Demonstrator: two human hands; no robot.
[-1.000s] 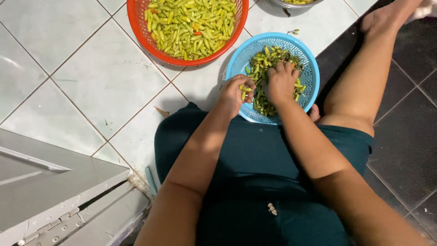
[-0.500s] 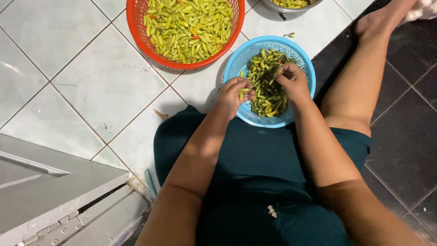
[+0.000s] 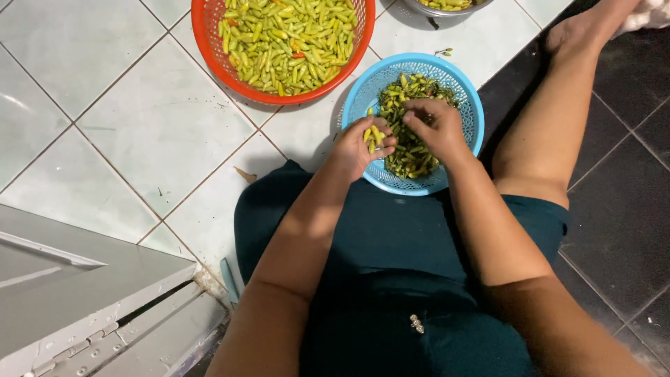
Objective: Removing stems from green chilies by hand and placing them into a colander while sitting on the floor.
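While over blue basket (image 3: 466,105): L hand (image 3: 359,145) w/ chillies (image 3: 373,134)

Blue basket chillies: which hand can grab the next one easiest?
Probably the right hand. It lies on the pile of chillies inside the blue basket, fingers down among them. The left hand sits at the basket's near rim and already holds a few yellow-green chillies.

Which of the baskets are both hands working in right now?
The blue basket, nearest the person; left hand and right hand are over it, not the red basket.
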